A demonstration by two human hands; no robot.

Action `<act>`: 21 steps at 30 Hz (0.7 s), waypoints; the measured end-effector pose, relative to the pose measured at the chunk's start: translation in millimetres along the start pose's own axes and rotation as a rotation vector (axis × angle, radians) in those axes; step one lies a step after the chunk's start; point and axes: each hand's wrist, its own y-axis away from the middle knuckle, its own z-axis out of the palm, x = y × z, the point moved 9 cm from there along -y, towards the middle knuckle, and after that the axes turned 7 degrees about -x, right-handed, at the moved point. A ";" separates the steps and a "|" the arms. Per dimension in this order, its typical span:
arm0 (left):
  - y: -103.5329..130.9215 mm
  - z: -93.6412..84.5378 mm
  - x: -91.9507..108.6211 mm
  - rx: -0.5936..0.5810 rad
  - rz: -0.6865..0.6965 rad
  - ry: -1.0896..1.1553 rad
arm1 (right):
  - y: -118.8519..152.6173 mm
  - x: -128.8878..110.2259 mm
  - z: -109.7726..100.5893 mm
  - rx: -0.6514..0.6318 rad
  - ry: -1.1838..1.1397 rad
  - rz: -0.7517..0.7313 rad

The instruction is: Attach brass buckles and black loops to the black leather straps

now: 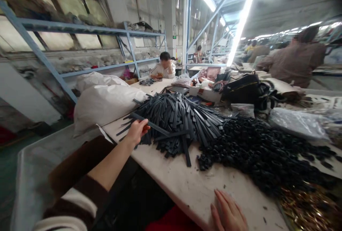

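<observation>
My left hand point(138, 131) pinches a flat black strip point(158, 128) at the left side of a heap of similar black strips point(173, 111). The far end of the strip lies over the heap. Flat on the pale tabletop point(171, 167), near its front edge, rests my right hand point(228, 211), fingers stretched out with nothing in them. Beyond that hand spreads a wide pile of small black looped pieces point(256, 145). Shiny gold-coloured metal pieces point(310, 206) lie at the lower right.
A large white sack point(107, 99) stands left of the strips. Behind lie a black bag point(243, 90) and a clear plastic bag point(298, 122). Another person point(163, 68) sits at the table's far end. Blue shelving point(80, 26) lines the left wall.
</observation>
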 end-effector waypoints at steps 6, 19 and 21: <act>148.8 114.1 -47.6 -0.373 -0.060 0.339 | -9.6 -33.8 -31.4 -0.024 -1.026 0.360; 252.4 230.1 -103.0 -1.210 -0.608 0.330 | -1.6 5.6 -45.2 -0.228 -1.126 0.538; 241.9 238.3 -104.1 -1.123 -0.575 0.295 | -11.4 18.3 -45.3 -0.209 -0.953 0.516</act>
